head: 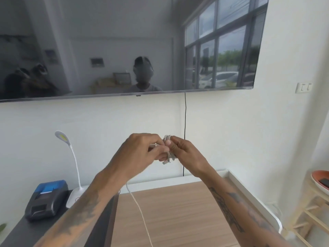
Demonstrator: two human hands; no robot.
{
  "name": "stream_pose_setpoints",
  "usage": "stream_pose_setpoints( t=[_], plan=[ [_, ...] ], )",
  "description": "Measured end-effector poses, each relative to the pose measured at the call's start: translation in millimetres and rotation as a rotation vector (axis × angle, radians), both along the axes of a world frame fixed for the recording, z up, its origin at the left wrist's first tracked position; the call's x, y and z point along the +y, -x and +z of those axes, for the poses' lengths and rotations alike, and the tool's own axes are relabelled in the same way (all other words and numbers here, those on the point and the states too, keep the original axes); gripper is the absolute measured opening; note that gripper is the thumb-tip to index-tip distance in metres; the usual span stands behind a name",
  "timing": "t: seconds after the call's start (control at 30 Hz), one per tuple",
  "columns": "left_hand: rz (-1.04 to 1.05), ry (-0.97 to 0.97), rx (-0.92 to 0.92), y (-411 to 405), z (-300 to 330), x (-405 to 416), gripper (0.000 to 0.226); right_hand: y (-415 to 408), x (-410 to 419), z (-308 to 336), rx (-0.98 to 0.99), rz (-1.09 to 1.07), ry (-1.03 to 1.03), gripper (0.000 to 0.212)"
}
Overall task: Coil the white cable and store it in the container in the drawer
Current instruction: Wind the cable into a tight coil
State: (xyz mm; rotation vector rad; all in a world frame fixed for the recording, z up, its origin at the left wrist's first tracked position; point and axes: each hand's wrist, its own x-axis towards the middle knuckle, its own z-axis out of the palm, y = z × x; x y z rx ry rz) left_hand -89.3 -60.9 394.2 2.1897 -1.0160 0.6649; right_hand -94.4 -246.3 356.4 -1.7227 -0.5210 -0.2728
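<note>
Both hands are raised in front of the wall, above the wooden cabinet top. My right hand (pixel 185 154) pinches a small bundle of the white cable (pixel 168 139), folded into several loops that stick out above and below the fingers, with a plug end hanging at the bottom. My left hand (pixel 140 154) holds the cable close against the bundle. A loose tail of the cable (pixel 140 211) hangs down from under my left wrist and runs out of the frame's lower edge. No drawer or container is in view.
A wooden cabinet top (pixel 178 211) with a white rim lies below my arms. At left, a dark surface carries a blue-black label printer (pixel 47 200) and a white gooseneck lamp (pixel 71 157). A wall TV (pixel 124 47) and its black cord (pixel 185 122) are ahead. A wooden rack (pixel 311 211) with an orange bowl (pixel 318 177) stands right.
</note>
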Motion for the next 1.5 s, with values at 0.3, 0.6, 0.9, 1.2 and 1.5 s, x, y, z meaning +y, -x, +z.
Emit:
stream_pose_setpoints(
  t=[0.3,0.6,0.9,1.2,1.5],
  plan=[
    [-0.197,0.408,0.274,-41,28,3,0.025,14,19,14,0.082,0.353,-0.288,0.037],
    [-0.104,0.488,0.613,-25,-43,-27,0.043,9,14,23,0.061,0.409,-0.422,0.033],
    [0.029,-0.134,0.087,22,-39,-5,0.031,-14,-3,7,0.09,0.132,-0.23,0.035],
    [-0.123,0.349,0.214,-35,25,11,0.012,14,23,20,0.073,0.36,-0.274,0.042],
    [-0.105,0.328,0.545,-1,-80,-30,0.021,20,13,24,0.039,0.312,-0.367,0.031]
  ],
)
